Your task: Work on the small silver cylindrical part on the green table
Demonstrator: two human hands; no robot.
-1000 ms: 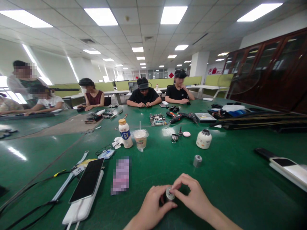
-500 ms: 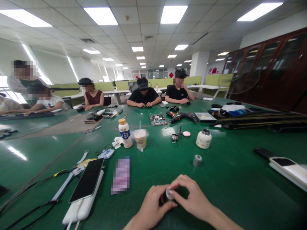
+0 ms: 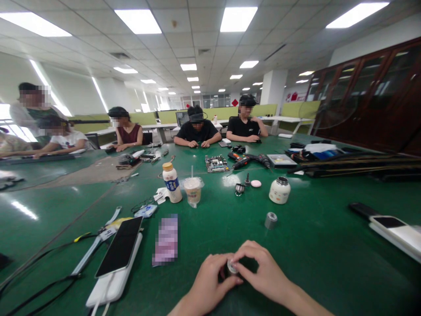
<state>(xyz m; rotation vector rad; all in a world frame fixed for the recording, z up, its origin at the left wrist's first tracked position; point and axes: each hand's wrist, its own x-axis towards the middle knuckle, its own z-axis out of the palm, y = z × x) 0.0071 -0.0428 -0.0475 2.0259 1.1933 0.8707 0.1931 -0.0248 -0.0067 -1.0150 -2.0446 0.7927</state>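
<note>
two hands of yours meet over one small metal cylinder (image 3: pixel 233 268), just above or resting on the green surface (image 3: pixel 315 254); you cannot tell which from here. your left hand (image 3: pixel 213 275) is curled round its side, thumb on the near face. your right hand (image 3: pixel 263 268) pinches at its upper rim with thumb and forefinger; whether a tinier part sits between those fingertips is too small to tell.

the work looks midway, as a judgement: you have the piece gripped and the top covered by your fingers, but it is not yet released or set down. beyond your hands a second metal cylinder (image 3: pixel 271 221) stands untouched and apart. the cream bottle (image 3: pixel 280 192) stands upright behind it with its neck uncovered. to the bottle's left lie a pink disc (image 3: pixel 255 184), a dark pointed part (image 3: pixel 247 180) and a shiny metal fitting (image 3: pixel 239 189), all separate. so nothing there appears joined to the bottle, and those loose parts remain unattended for now.
</note>
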